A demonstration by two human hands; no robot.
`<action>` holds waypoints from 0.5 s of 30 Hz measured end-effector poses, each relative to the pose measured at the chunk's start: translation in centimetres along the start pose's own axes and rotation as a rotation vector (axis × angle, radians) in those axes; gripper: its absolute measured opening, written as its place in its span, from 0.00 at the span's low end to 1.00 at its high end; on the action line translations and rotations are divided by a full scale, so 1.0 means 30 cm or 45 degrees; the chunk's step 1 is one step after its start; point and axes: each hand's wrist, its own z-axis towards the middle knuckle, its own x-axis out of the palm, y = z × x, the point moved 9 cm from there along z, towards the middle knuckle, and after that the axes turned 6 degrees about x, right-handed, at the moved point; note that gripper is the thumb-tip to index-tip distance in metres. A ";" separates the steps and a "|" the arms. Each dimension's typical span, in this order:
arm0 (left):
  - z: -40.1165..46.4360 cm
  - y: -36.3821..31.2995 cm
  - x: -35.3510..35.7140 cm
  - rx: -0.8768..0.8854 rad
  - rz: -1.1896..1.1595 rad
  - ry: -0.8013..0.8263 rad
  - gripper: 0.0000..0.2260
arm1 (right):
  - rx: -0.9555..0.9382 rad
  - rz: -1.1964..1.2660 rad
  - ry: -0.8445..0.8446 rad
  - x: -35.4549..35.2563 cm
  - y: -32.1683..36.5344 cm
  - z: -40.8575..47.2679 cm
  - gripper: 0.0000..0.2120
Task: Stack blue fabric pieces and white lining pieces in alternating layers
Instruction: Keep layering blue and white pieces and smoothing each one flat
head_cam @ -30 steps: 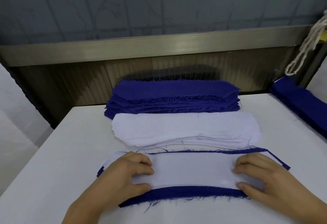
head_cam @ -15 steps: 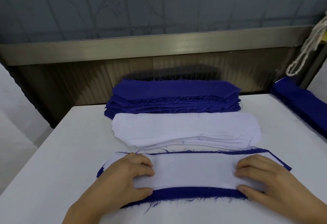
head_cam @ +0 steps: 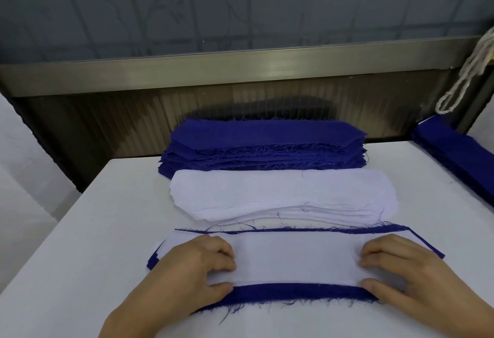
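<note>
Near the front of the surface (head_cam: 66, 231), the left hand (head_cam: 192, 265) and right hand (head_cam: 401, 271) press curled fingers on a white lining piece (head_cam: 294, 260) lying on a blue fabric piece (head_cam: 299, 291). Neither hand grips it. If one hand slides, the white piece could go crooked or wrinkle, and later layers would sit wrong.

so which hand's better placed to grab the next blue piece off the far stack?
Marginal call: right hand. Both hands press the white lining piece; the blue stack sits slightly right of centre.
</note>
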 end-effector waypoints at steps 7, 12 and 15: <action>0.003 0.012 -0.020 -0.093 -0.115 -0.072 0.04 | 0.174 -0.024 -0.029 -0.009 -0.052 0.008 0.02; -0.016 0.082 -0.054 -0.242 0.018 -0.183 0.11 | 0.255 -0.073 -0.086 -0.026 -0.087 0.009 0.01; -0.022 0.110 -0.062 -0.307 0.097 -0.243 0.13 | 0.349 -0.190 -0.097 -0.026 -0.106 0.013 0.10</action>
